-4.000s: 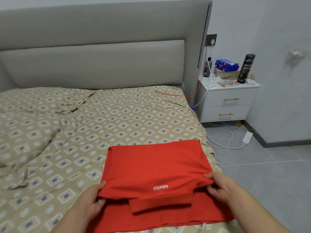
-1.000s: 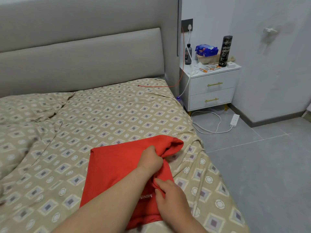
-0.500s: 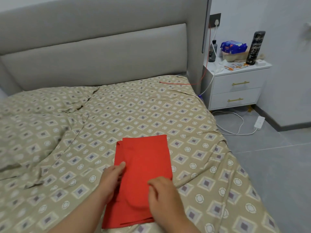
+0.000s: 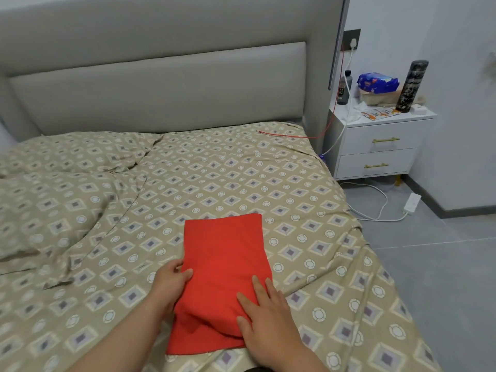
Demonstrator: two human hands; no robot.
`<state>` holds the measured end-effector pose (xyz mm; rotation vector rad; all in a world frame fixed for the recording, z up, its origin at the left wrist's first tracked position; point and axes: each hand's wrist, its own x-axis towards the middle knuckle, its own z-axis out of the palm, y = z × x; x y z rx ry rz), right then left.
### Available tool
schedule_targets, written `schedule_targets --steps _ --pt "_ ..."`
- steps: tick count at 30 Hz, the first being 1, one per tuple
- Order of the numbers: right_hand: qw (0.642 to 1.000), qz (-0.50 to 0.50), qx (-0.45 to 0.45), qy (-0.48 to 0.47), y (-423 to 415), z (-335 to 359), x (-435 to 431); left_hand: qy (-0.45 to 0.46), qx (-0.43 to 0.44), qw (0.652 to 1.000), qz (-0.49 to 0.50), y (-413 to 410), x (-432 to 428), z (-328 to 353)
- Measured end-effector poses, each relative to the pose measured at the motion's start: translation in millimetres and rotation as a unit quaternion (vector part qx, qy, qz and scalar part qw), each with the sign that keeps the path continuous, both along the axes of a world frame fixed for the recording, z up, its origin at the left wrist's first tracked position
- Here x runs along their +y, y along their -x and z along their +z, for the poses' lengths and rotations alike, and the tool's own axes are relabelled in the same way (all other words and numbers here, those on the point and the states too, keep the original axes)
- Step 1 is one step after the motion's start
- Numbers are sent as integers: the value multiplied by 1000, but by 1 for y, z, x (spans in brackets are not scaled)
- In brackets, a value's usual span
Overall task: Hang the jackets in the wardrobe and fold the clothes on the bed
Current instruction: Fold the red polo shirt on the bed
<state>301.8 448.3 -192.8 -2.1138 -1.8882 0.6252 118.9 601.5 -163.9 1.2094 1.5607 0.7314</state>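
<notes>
A red garment (image 4: 225, 253) lies folded into a narrow rectangle on the patterned bed (image 4: 220, 178), near its front right part. My left hand (image 4: 171, 283) rests against the garment's left edge, fingers laid over the cloth. My right hand (image 4: 265, 320) lies flat on the garment's lower right part, fingers spread and straight, pressing the bulging fold down. The near end of the garment is still a little puffed between my hands.
A rumpled duvet (image 4: 48, 205) covers the bed's left half. A grey padded headboard (image 4: 161, 87) stands behind. A white nightstand (image 4: 381, 146) with a bottle, flask and packet sits at the right; cables and a power strip (image 4: 412, 203) lie on the grey floor.
The wide red garment has been folded over into a narrow rectangle. Since half a second ago my right hand has flattened onto its lower right part, and my left stays at the left edge.
</notes>
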Motion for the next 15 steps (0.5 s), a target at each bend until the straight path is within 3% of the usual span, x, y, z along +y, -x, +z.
schedule_targets --steps 4,8,12,15 --pt "1000 0 23 11 -1 -1 -1 73 -88 993 21 14 -27 -19" --pt "999 -2 48 6 -2 1 -2 43 -93 995 -15 14 -43 -19" --pt "996 -24 79 -30 -1 3 -3 86 -141 986 36 30 -44 -12" --pt "999 -9 51 -17 -1 2 -3 85 -49 994 41 41 -48 -18"
